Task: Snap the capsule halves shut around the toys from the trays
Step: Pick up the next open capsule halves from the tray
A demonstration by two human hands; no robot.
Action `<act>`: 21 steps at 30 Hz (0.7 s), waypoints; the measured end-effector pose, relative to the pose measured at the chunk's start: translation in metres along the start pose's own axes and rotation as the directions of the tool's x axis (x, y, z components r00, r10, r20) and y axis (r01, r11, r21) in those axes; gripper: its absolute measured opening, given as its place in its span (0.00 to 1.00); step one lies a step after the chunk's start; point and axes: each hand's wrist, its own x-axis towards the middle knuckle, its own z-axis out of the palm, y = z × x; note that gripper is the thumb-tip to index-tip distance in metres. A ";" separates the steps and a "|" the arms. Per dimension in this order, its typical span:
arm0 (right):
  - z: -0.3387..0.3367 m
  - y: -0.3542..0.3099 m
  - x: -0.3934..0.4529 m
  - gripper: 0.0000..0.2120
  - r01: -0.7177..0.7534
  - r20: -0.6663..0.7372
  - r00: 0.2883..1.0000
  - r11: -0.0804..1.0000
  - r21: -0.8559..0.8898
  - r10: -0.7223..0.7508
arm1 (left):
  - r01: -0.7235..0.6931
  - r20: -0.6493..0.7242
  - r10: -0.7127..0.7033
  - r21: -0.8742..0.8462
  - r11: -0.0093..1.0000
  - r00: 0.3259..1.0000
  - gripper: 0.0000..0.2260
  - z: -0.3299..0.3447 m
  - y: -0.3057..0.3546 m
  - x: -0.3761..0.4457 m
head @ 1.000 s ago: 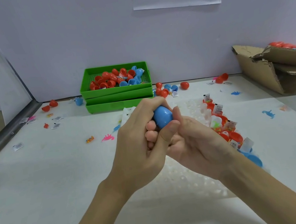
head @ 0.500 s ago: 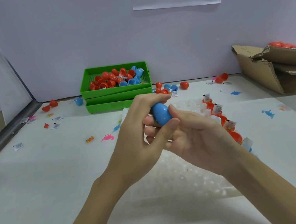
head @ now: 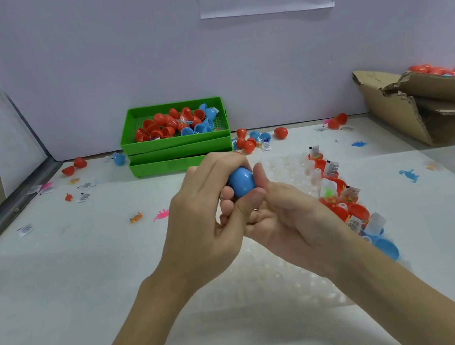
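A white table (head: pixel 60 288) carries stacked green trays (head: pixel 178 150) of red and blue capsule halves at the back. Above a clear blister tray (head: pixel 268 285), the left hand (head: pixel 204 223) and right hand (head: pixel 290 219) meet — each grip curled around one blue capsule (head: pixel 241 182).

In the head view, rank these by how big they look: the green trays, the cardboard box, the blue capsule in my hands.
1. cardboard box, though the frame cuts it off
2. green trays
3. blue capsule, smallest despite being nearest
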 end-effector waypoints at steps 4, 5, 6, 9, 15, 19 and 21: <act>-0.001 0.000 0.000 0.16 0.034 -0.047 0.998 0.999 -0.016 -0.034 | 0.107 0.077 -0.097 -0.134 0.985 0.992 0.11 0.000 -0.001 0.003; 0.000 0.000 0.001 0.16 0.056 -0.084 0.995 0.995 -0.078 -0.062 | 0.158 0.109 -0.141 -0.167 0.973 0.984 0.11 -0.001 -0.003 0.003; -0.002 0.000 0.002 0.16 0.095 -0.138 0.983 0.977 -0.192 -0.123 | 0.211 0.142 -0.185 -0.195 0.958 0.972 0.13 -0.002 -0.004 0.003; -0.010 0.001 0.004 0.16 0.165 -0.195 0.848 0.594 -0.787 -0.494 | 0.396 0.203 -0.348 -0.295 0.870 0.915 0.17 -0.001 -0.006 0.005; -0.023 0.006 0.003 0.21 0.070 0.059 0.722 -0.012 -0.997 -0.689 | 0.615 0.238 -0.578 -0.454 0.644 0.781 0.18 0.003 -0.014 0.006; -0.028 0.008 0.003 0.21 0.025 0.109 0.742 -0.136 -0.990 -0.662 | 0.655 0.292 -0.604 -0.510 0.558 0.741 0.11 0.004 -0.019 0.003; -0.027 0.006 0.004 0.24 -0.004 0.114 0.764 -0.181 -0.983 -0.635 | 0.672 0.332 -0.617 -0.574 0.468 0.713 0.15 0.002 -0.021 0.003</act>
